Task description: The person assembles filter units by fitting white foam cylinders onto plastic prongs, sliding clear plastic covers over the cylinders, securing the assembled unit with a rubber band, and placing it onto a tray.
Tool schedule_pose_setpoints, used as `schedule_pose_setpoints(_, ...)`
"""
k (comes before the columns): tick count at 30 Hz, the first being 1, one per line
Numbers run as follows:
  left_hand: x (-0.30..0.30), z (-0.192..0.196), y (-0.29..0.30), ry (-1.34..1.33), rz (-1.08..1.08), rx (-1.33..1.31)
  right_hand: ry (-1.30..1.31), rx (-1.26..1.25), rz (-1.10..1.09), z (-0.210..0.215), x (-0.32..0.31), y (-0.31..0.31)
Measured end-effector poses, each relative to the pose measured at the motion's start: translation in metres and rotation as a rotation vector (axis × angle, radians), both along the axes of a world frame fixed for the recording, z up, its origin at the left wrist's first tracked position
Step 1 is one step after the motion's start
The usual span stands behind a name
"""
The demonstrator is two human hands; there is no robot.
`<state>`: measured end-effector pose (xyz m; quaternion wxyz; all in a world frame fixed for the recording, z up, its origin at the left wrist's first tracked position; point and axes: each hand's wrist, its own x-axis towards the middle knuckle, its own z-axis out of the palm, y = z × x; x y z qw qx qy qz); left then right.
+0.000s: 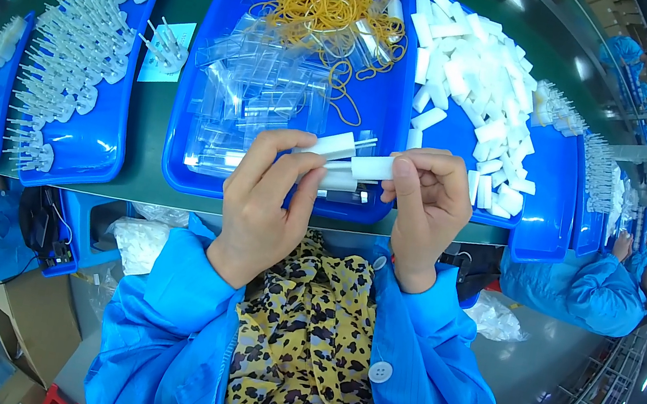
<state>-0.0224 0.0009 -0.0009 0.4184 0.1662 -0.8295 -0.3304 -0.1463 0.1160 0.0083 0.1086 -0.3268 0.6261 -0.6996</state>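
Left hand (258, 200) pinching white piece (334, 146); right hand (427, 218) pinching white block (371, 167), long axis crosswise, left end beside piece; contact unclear.

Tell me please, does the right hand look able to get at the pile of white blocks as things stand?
Probably yes: the right hand is close to the pile of white blocks, and nothing visible stands between, though it holds a white piece.

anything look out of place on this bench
One pronged piece sits on a card, apart from the similar ones in the left blue tray, perhaps deliberately. The rubber bands also trail from their heap. No clear spill or damage.
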Motion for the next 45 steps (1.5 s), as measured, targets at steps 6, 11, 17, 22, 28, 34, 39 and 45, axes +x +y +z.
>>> schedule_pose_setpoints(6,0.000,-0.001,0.001,0.021,-0.026,0.031,0.262,0.066,-0.057,-0.007,-0.003,-0.003)
schedule_pose_setpoints(11,-0.002,-0.001,0.000,0.024,0.000,0.034,0.502,0.117,-0.089,-0.011,-0.004,-0.002)
schedule_pose_setpoints(17,-0.001,0.000,0.002,0.043,-0.001,0.025,0.026,0.035,-0.076,-0.010,-0.001,-0.006)
schedule_pose_setpoints(22,0.002,0.004,0.001,0.065,0.032,0.040,0.489,-0.026,-0.076,-0.007,0.002,-0.009)
schedule_pose_setpoints(28,0.010,0.004,0.005,0.110,0.016,0.064,0.288,0.028,0.021,0.001,0.016,-0.003)
schedule_pose_setpoints(34,0.024,0.014,0.018,0.127,-0.177,0.234,0.613,0.114,-0.181,0.011,0.024,0.000)
schedule_pose_setpoints(39,0.036,0.017,0.023,0.158,-0.181,0.335,0.692,0.074,-0.111,0.019,0.047,0.009)
schedule_pose_setpoints(45,0.045,0.019,0.027,0.233,-0.176,0.275,0.669,0.135,-0.060,0.031,0.055,0.016)
